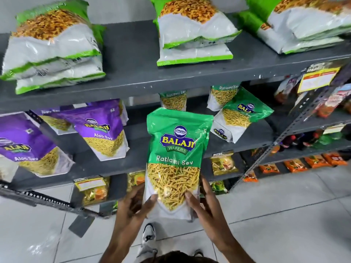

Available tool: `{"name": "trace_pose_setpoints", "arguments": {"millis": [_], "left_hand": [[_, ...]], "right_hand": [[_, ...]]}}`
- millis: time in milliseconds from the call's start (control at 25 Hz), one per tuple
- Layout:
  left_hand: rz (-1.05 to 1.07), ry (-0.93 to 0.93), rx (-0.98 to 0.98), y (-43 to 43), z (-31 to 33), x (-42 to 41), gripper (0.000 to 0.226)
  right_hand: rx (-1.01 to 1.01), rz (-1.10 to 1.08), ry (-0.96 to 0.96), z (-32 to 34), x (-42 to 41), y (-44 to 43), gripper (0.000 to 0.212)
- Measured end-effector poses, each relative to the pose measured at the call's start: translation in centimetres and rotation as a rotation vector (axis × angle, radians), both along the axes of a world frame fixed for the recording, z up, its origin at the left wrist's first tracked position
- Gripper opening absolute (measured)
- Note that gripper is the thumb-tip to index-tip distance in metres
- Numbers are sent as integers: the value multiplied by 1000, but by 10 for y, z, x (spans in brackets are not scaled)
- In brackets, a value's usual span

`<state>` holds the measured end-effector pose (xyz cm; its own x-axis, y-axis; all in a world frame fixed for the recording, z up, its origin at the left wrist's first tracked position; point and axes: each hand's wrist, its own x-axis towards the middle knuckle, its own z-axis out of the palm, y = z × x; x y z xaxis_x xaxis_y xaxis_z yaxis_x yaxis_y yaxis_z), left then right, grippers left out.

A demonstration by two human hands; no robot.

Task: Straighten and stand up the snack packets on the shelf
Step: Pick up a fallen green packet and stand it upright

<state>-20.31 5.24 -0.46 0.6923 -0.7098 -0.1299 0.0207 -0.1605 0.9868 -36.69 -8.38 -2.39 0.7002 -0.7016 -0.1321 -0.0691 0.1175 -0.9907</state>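
A green Ratlami Sev packet (177,149) is held upright in front of the middle shelf (136,162). My left hand (133,204) grips its lower left corner and my right hand (203,202) grips its lower right corner. Another green packet (241,114) leans tilted on the same shelf to the right, and two more stand behind it near the back. Purple Aloo Sev packets (102,130) lean askew on the left part of that shelf.
The top shelf (133,73) carries three stacks of large green-and-white packets lying flat. Small snack packs sit on the lower shelves. A second rack (303,114) joins at the right. Tiled floor and my shoe (149,234) are below.
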Motion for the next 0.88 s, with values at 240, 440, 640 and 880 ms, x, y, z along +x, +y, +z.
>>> {"name": "trace_pose_setpoints", "arguments": {"millis": [240, 440, 640, 880], "left_hand": [[-51, -109, 110, -20, -19, -6, 45], [-32, -264, 243, -85, -50, 38, 46], [18, -387, 232, -161, -56, 82, 49], [58, -325, 241, -213, -86, 119, 51]], "right_hand": [[-41, 34, 11, -8, -10, -30, 58], [-224, -31, 128, -30, 38, -83, 59], [-356, -69, 151, -41, 106, -146, 57], [-374, -53, 230, -52, 149, -195, 60]]}}
